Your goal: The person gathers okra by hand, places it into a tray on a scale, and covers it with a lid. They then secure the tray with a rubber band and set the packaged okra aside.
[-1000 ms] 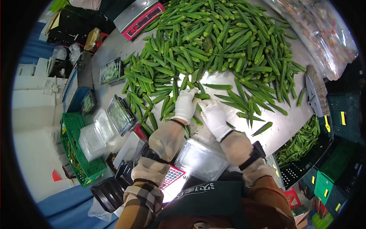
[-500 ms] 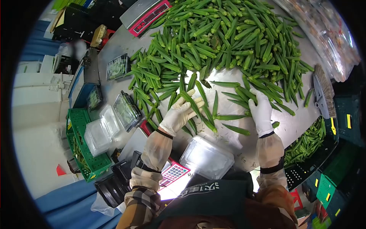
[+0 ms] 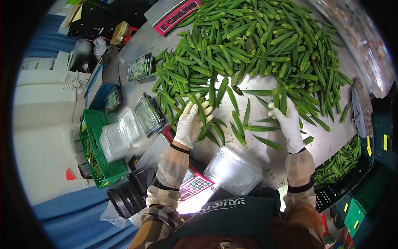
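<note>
A large pile of green okra (image 3: 248, 37) covers the back of the metal table. My left hand (image 3: 191, 124), in a white glove, has its fingers bent around an okra pod (image 3: 197, 108) at the pile's near left edge. My right hand (image 3: 289, 126), also gloved, holds upright okra pods (image 3: 280, 99) between thumb and fingers. Several loose pods (image 3: 237, 123) lie on the metal between the two hands. Nearer my body sits a clear plastic box (image 3: 233, 170).
Pink-edged scales stand at the back (image 3: 176, 16) and near my left forearm (image 3: 197, 185). Packed okra boxes (image 3: 148, 114), empty clear trays (image 3: 118, 135) and a green basket (image 3: 103, 172) are on the left. A brush (image 3: 362, 106) and an okra crate (image 3: 338, 162) are at right.
My right hand has lifted okra pods upright from the table. My left hand's fingers have curled around a pod. The whole view has shifted, with the table appearing farther right.
</note>
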A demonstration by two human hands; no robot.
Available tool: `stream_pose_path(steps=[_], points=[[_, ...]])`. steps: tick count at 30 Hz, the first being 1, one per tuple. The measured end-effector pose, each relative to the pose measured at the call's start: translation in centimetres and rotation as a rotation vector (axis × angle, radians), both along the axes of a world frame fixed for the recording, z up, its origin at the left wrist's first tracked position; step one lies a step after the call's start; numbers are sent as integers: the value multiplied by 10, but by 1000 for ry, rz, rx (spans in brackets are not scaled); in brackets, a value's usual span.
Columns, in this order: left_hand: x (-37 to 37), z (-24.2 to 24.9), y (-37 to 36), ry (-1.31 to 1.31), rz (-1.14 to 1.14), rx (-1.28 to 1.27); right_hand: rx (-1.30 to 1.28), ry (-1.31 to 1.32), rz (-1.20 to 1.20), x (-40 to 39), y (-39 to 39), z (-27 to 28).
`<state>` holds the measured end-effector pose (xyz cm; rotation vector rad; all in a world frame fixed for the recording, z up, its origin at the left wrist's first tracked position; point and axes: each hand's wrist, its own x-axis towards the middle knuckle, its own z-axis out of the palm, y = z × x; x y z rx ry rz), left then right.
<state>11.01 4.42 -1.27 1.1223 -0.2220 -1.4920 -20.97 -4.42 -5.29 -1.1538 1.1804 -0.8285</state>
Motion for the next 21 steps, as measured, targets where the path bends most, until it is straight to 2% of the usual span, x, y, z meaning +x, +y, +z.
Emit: stream_pose_path(steps=[1, 3, 7, 11, 14, 20, 21], points=[[-3, 1, 0, 51, -6, -26, 75, -152, -16, -1, 3, 13], [-8, 2, -1, 48, -29, -39, 148, -254, -15, -6, 11, 22], [-12, 2, 3, 37, -90, -95, 345, -609, 26, -15, 29, 19], [-19, 4, 10, -22, -111, -94, 474, -774, -4, -13, 46, 21], [-23, -3, 16, -171, -115, -59, 490, -708, 46, -12, 53, 25], [-27, -9, 25, -181, -144, -43, 448, -568, 72, -13, 58, 26], [-28, -5, 25, -119, -138, -45, 441, -558, 70, -13, 58, 28]])
